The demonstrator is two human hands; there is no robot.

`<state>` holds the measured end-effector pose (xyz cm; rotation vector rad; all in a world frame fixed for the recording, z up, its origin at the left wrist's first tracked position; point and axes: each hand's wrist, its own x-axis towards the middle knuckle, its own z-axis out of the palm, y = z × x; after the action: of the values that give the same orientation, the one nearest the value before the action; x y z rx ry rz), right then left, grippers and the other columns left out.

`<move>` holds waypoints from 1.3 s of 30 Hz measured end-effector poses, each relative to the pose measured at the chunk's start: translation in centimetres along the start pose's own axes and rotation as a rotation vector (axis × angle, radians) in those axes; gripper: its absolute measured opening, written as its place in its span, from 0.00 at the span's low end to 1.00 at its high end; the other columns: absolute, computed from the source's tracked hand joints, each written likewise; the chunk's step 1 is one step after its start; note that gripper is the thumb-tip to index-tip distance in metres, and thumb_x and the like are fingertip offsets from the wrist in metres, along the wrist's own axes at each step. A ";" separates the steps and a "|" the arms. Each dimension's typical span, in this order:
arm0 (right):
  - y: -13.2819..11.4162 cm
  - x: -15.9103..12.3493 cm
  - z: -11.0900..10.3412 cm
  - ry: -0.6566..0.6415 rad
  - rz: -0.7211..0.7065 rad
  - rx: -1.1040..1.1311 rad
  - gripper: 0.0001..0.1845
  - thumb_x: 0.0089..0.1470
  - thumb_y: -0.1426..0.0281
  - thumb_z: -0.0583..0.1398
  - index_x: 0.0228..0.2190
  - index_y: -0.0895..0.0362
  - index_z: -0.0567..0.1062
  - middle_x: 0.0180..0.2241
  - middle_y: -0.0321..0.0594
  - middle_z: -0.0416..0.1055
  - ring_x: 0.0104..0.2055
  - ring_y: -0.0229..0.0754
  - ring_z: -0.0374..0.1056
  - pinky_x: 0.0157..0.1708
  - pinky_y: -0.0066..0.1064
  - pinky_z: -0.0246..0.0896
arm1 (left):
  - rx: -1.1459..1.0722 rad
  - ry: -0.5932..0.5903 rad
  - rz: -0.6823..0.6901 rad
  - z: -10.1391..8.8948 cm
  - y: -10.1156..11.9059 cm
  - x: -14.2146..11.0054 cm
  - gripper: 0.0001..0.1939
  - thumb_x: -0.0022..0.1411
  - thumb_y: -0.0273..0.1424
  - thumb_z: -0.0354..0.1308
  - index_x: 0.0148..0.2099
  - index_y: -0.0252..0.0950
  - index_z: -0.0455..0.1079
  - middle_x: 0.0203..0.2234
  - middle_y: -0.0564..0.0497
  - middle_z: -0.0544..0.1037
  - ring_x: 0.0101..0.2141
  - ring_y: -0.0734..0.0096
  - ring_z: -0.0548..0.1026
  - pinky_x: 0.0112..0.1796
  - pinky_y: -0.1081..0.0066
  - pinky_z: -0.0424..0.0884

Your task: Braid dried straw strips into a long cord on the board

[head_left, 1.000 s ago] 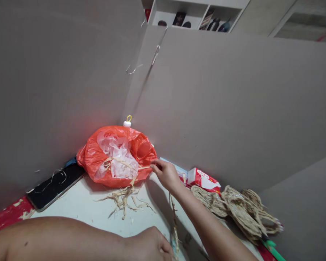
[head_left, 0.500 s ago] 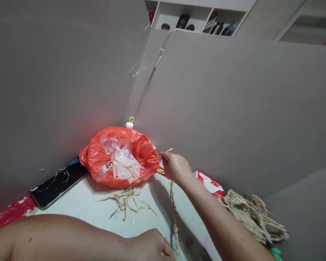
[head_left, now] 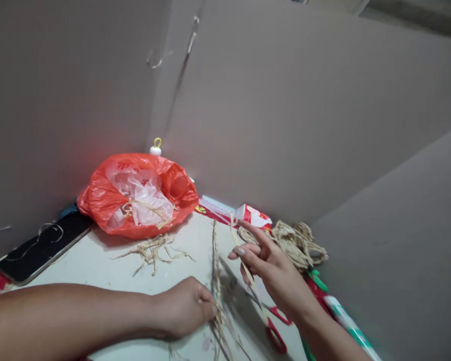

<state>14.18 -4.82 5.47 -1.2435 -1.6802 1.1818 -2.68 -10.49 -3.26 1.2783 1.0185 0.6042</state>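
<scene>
My left hand (head_left: 188, 307) is closed in a pinch on a thin braided straw cord (head_left: 216, 255). The cord's plaited part runs away from me across the white tabletop, and loose strands (head_left: 221, 336) fan out below the fingers. To its right, raised over the table, my right hand (head_left: 265, 258) grips a flat pale straw strip (head_left: 233, 233) between thumb and fingers, the index finger stretched out. The strip's lower end trails down past red-handled scissors (head_left: 276, 333), which lie under the right hand. Loose straw scraps (head_left: 154, 253) are scattered beyond the left hand.
A red plastic bag (head_left: 101, 200) with white plastic inside stands in the wall corner. Left of it lies a black phone-like slab (head_left: 41, 250). Along the right wall are a red and white packet (head_left: 253, 215), coiled straw cord (head_left: 298, 243) and a green-white tube (head_left: 349, 326).
My right hand has come back from beside the red bag toward me, now with a long straw strip in it. The view has tilted down and right, bringing the scissors into sight.
</scene>
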 end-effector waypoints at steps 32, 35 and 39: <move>6.4 -6.6 1.7 -0.091 -0.077 -0.697 0.08 0.55 0.73 0.54 0.27 0.56 0.71 0.29 0.38 0.70 0.32 0.39 0.65 0.32 0.28 0.56 | -0.039 -0.109 -0.044 -0.6 1.8 -0.5 0.20 0.53 0.45 0.57 0.30 0.29 0.69 0.18 0.57 0.63 0.21 0.79 0.57 0.24 0.77 0.55; 6.8 -6.6 0.9 -0.034 -0.027 -0.595 0.10 0.58 0.70 0.52 0.29 0.56 0.72 0.29 0.39 0.71 0.31 0.40 0.65 0.33 0.30 0.58 | -0.071 -0.110 -0.064 -0.5 2.1 -0.6 0.19 0.53 0.44 0.58 0.28 0.30 0.68 0.18 0.57 0.63 0.21 0.80 0.56 0.23 0.78 0.54; 6.4 -6.7 0.5 -0.157 -0.037 -0.469 0.08 0.54 0.70 0.57 0.37 0.54 0.75 0.32 0.39 0.72 0.33 0.39 0.65 0.34 0.29 0.59 | -0.112 -0.112 -0.094 -0.6 2.4 -0.6 0.18 0.52 0.42 0.59 0.29 0.29 0.70 0.18 0.57 0.63 0.20 0.81 0.56 0.22 0.78 0.53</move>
<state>17.44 -10.68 -0.95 -1.4131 -2.1731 0.9080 -3.07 -10.14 -0.76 1.1466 0.9342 0.5053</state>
